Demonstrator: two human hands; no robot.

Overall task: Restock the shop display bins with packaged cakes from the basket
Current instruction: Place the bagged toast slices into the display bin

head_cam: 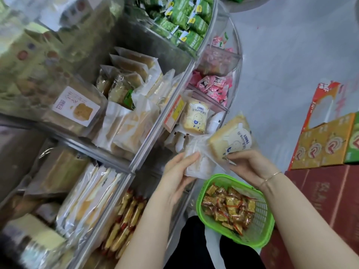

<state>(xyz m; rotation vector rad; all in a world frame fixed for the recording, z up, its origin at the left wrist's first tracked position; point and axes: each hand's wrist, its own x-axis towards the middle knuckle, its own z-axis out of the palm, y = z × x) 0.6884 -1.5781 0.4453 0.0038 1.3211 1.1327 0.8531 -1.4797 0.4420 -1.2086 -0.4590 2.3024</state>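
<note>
Holding two packaged cakes above the green basket, the person stands close against the clear display bins. The left hand has its grip curled round a white-wrapped cake, thumb on its front. The right hand pinches the lower edge of a toast cake pack printed with a blue cartoon figure, tilted up toward the bins. The two packs touch each other. Another toast pack of the same print stands upright in the bin just beside them. The basket sits below the hands and holds small orange-and-red wrapped snacks. Bins farther up hold pink packets and green packets. Cardboard boxes sit on the right.
</note>
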